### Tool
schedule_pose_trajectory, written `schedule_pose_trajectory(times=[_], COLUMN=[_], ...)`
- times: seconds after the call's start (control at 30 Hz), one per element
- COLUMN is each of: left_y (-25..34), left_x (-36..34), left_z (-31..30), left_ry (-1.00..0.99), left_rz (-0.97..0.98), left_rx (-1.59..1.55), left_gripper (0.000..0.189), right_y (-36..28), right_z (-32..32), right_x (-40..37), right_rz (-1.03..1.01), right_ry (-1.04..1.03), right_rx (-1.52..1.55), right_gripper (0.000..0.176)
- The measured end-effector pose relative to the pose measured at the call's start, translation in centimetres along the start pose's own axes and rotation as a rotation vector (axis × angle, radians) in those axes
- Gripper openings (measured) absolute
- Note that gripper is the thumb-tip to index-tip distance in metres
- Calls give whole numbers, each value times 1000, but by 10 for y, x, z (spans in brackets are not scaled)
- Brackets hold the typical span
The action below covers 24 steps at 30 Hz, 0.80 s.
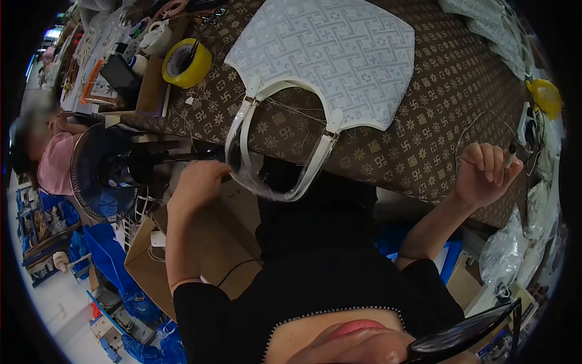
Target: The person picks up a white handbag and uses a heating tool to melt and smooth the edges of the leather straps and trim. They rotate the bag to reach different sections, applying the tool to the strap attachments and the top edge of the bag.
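Note:
A white handbag (327, 54) with a grey geometric pattern lies on the patterned brown tabletop. Its white handles (312, 173) hang over the near edge, loosely wrapped in clear plastic. Beside the handles' left side is my left hand (200, 182), its fingers bent and together. The fingertips come up to the plastic-covered handle; what they pinch, if anything, is hidden. Over at the right, my right hand (488, 173) is raised above the table edge, fingers curled. A small pen-like tool (510, 156) with a dark tip is held between its thumb and fingers.
A yellow tape roll (187, 63) stands beside a cardboard box (148, 91) at the table's left. A black fan (104, 173) is close to my left arm, with a person in pink (57, 164) beyond it. Clear plastic bags (504, 252) hang at the right.

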State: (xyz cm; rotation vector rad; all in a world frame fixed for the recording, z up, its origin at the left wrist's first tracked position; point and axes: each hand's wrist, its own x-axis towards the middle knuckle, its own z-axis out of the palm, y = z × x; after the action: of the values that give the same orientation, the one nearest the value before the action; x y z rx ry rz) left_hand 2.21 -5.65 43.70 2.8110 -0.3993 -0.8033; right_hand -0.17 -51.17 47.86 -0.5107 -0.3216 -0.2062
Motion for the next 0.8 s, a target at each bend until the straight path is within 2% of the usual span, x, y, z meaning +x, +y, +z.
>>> schedule_pose_trajectory(times=[0.03, 0.1, 0.17, 0.23, 0.27, 0.33, 0.37, 0.43, 0.47, 0.53, 0.57, 0.8], left_y=[12, 48, 69, 92, 99, 107, 108, 110, 110, 106, 106, 115], left_x=[1, 13, 40, 70, 86, 113, 118, 125, 128, 133, 136, 158], left_z=[-9, -25, -21, -12, -8, -2, -3, -10, -15, -23, -24, -31], left_ry=[-4, 595, 712, 661, 663, 585, 586, 463, 464, 305, 301, 298], left_rz=[2, 196, 452, 578, 576, 652, 652, 662, 660, 714, 710, 890], left_rx=[-2, -80, -116, -114, -120, -317, -321, -226, -227, -187, -188, 150], left_gripper=[23, 18, 20, 28, 28, 31, 31, 28, 28, 24, 24, 15], right_y=[4, 14, 26, 33, 37, 45, 48, 53, 55, 56, 57, 59], right_z=[-1, 4, 13, 12, 10, 6, 4, 0, -3, -11, -14, -23], right_x=[-1, -2, -2, -2, -2, 0, 0, 2, 2, 1, 0, -1], right_rz=[3, 12, 31, 73, 109, 136, 157, 171, 182, 179, 172, 174], right_ry=[-21, -43, -22, -51, -79, -70, -60, -67, -71, -38, -4, 32], right_rx=[6, 9, -128, -151, -171, -176, -177, -146, -112, -112, -112, -131], right_gripper=[34, 39, 41, 46, 51, 53, 55, 55, 55, 61, 66, 66])
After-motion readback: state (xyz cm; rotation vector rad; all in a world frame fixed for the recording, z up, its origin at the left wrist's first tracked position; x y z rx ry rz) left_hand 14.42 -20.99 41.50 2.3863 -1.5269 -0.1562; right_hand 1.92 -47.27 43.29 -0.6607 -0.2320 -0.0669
